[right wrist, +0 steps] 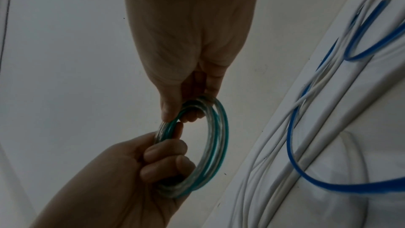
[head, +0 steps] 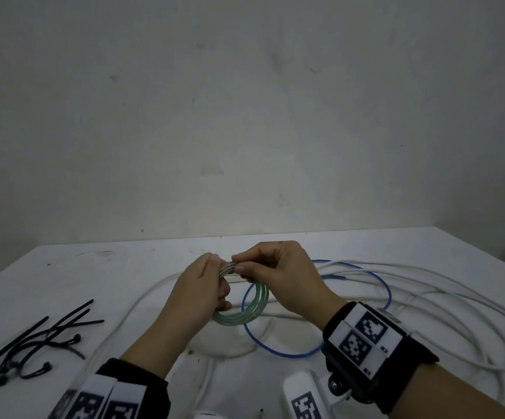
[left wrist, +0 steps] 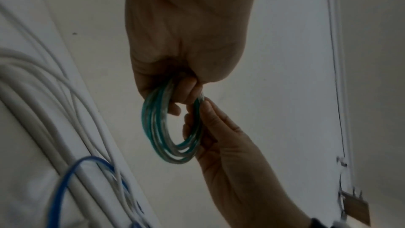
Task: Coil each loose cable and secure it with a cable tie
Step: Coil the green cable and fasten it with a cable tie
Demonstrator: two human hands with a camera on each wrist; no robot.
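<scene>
Head view: above the white table (head: 130,267), the left hand (head: 198,290) and right hand (head: 278,273) both hold a green-and-clear cable coil (head: 246,309); black cable ties (head: 38,343) lie at left, white cable (head: 426,285) and blue cable (head: 281,353) beneath. Left wrist view: left fingers (left wrist: 186,91) curl through the coil (left wrist: 157,127). Right wrist view: the right fingertips (right wrist: 168,112) pinch its top (right wrist: 217,136).
</scene>
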